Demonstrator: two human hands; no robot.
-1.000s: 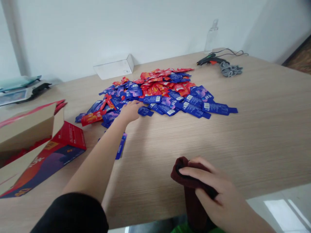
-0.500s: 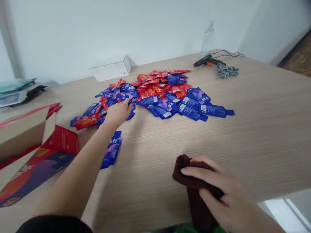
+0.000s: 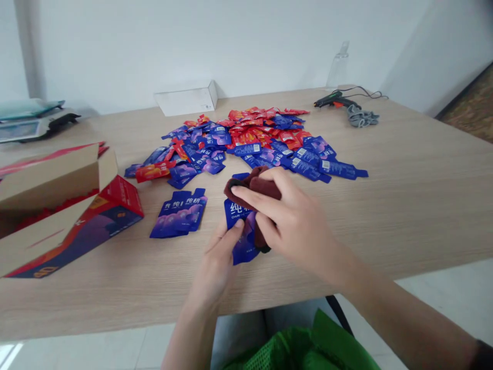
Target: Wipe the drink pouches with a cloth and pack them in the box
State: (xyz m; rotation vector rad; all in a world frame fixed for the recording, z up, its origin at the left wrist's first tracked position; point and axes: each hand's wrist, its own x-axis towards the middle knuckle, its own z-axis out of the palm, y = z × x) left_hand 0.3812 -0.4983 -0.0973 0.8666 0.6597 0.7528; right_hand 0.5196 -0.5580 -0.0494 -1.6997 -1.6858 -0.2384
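Observation:
My left hand [image 3: 221, 252] pinches a blue sachet [image 3: 243, 241] with white lettering and a purple picture, thumb on its front. Closed around a dark maroon cloth [image 3: 264, 184], my right hand [image 3: 295, 213] presses it against the sachet's upper end, which the cloth partly covers. To the left, a few overlapping blue sachets [image 3: 179, 215] lie on the table. Behind the hands spreads a heap of sachets, with blue ones [image 3: 208, 164] to the left and front and red ones [image 3: 250, 134] in the middle.
An open red and blue carton [image 3: 127, 198] with red packets inside stands at the left. Along the back are a white box [image 3: 188, 100], a clear bottle [image 3: 338, 67], a glue gun [image 3: 337, 99] and a grey cloth [image 3: 362, 117]. A scale [image 3: 34, 126] sits far left.
My left hand has come back from the heap with a blue sachet. My right hand has moved left and up, bringing the cloth onto that sachet. The view has shifted slightly.

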